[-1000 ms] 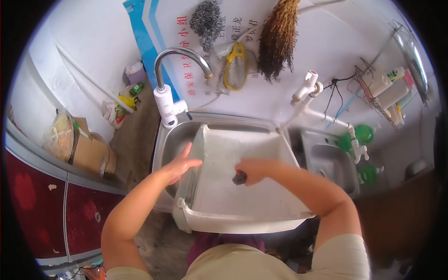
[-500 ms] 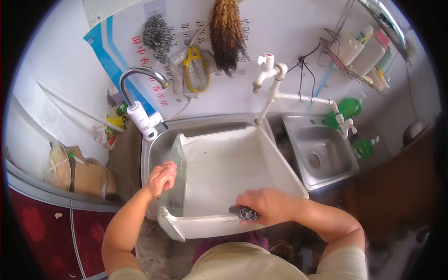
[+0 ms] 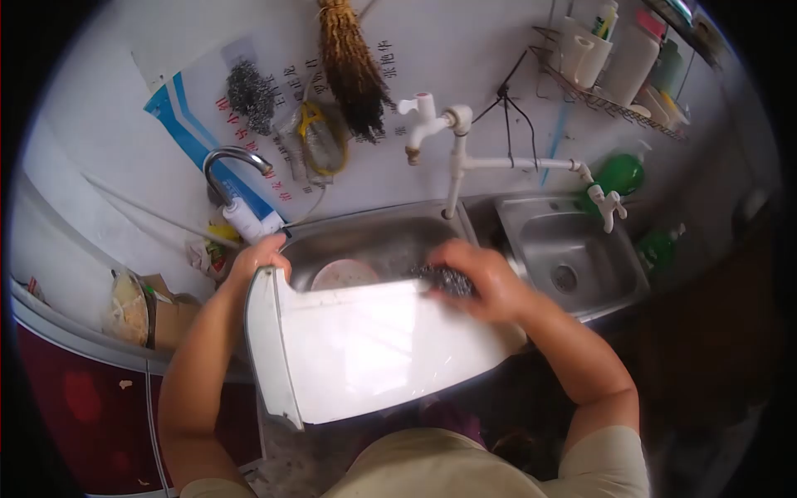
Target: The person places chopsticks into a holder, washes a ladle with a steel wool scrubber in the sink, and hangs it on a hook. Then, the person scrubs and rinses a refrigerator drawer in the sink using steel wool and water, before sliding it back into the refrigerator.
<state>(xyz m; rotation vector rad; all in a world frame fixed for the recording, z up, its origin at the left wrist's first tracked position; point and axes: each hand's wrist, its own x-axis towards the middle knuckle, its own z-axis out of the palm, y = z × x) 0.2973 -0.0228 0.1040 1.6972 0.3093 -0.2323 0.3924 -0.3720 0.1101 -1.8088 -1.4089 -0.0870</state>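
A white plastic drawer (image 3: 365, 349) is tilted up on the near side of the large steel sink, its smooth outer side facing me. My left hand (image 3: 264, 256) has its fingers closed round the drawer's upper left corner. In my right hand (image 3: 481, 278) is a dark steel wool scourer (image 3: 452, 282), pressed at the drawer's top edge and slightly blurred. Behind that edge, a round pinkish basin or bowl (image 3: 344, 272) shows partly in the large sink (image 3: 374, 222). The drawer's inside is hidden.
A chrome tap (image 3: 237, 158) stands at the sink's left, and a white pipe tap (image 3: 427, 124) rises behind it. To the right is a smaller sink (image 3: 564, 241) with green bottles (image 3: 618, 176). A wire shelf (image 3: 614, 104) and a brush (image 3: 353, 66) hang on the wall.
The drawer has tipped up, so its outer side shows instead of its inside. My left hand has moved from beside the clear panel to the corner; my right hand has moved up with the scourer.
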